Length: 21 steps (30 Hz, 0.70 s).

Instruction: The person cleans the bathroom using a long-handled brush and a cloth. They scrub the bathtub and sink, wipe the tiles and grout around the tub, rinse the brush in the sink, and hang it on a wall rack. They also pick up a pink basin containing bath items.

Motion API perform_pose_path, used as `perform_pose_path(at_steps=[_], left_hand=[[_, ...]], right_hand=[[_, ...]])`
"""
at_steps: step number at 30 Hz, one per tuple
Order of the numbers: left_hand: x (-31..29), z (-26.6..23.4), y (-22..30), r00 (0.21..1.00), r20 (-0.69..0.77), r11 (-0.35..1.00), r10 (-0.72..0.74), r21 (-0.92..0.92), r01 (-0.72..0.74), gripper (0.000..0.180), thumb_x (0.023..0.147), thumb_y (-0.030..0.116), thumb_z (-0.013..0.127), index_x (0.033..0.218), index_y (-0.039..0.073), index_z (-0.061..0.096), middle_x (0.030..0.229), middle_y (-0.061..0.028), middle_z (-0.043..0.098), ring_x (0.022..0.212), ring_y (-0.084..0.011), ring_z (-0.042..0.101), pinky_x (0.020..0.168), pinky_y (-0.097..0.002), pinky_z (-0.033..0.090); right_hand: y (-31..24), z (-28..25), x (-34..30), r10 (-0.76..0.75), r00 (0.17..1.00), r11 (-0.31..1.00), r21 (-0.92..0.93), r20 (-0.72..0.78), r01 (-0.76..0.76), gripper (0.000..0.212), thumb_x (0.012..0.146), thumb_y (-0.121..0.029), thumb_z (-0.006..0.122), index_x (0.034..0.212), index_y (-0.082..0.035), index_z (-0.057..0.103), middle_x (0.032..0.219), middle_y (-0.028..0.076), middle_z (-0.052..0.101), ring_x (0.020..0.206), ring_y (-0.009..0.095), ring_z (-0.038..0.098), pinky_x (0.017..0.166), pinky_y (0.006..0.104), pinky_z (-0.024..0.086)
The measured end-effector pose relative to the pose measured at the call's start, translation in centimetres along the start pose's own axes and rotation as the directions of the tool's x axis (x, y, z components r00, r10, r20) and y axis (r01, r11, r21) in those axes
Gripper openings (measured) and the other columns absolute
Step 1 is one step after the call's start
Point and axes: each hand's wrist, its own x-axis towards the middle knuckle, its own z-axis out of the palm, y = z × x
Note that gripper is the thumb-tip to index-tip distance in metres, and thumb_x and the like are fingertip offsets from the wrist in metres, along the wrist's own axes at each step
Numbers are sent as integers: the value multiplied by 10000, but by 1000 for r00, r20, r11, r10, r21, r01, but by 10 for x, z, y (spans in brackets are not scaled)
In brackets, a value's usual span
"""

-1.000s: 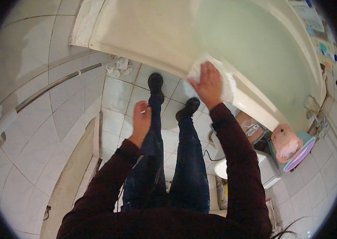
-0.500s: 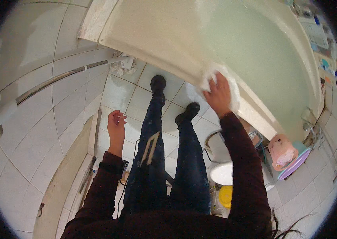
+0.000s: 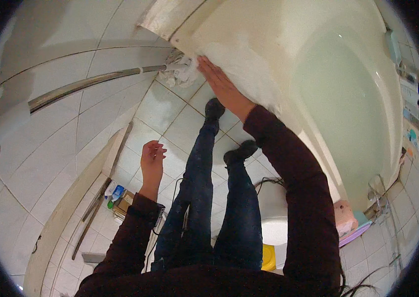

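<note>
My right hand (image 3: 222, 86) lies flat on the rim of a pale bathtub (image 3: 288, 64), fingers stretched out. It presses a crumpled white cloth (image 3: 182, 72) that bunches up beyond the fingertips at the tub's corner. My left hand (image 3: 152, 161) hangs free over the tiled floor, fingers loosely curled and holding nothing. My legs in dark jeans (image 3: 219, 198) and black shoes (image 3: 214, 109) stand beside the tub. Both arms wear dark red sleeves.
A metal rail (image 3: 85, 85) runs along the tiled wall on the left. A white bowl (image 3: 275, 222), a yellow item (image 3: 268, 257) and a pink object (image 3: 344, 218) sit by the tub's near end, close to a tap (image 3: 375, 195). Bottles (image 3: 412, 89) line the tub's far side.
My right hand has slid left along the tub rim with the cloth, reaching the corner. My left hand has stayed away from my thigh, hanging in the air.
</note>
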Motion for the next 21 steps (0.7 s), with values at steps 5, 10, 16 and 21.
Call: perform_pose_path(at_steps=[5,10,16,21], left_hand=[[1,-14,-4,991,-103,994,-85,61,92,201,876,68,489,1073,35,468,931,-68,569,800,-141,588,658,-249,470],[-7,-5,-8,998,-54,999,-45,-25,43,202,876,91,505,1068,35,484,911,-68,582,792,-144,589,658,-252,468],[-16,-14,-20,992,-44,992,-115,-58,113,197,883,99,495,1064,26,473,893,-60,580,761,-137,595,631,-239,458],[-27,-25,-37,985,-83,981,-148,-136,136,197,876,91,502,1058,24,474,880,-61,581,754,-136,597,632,-241,462]], right_hand=[[-13,22,71,34,992,875,484,-118,27,483,831,-113,416,1306,-26,388,1465,89,170,1346,232,180,1094,383,150],[-9,-1,67,-82,991,967,-250,-104,54,492,850,-165,381,1319,-15,368,1465,105,164,1350,268,154,1107,406,87],[22,-27,-73,-295,860,934,-66,417,352,569,824,-162,415,1355,3,297,1454,150,170,1351,311,126,1106,380,122],[12,10,-77,-293,901,808,-421,321,413,522,844,-52,380,1359,-19,303,1416,117,260,1328,258,200,1092,352,159]])
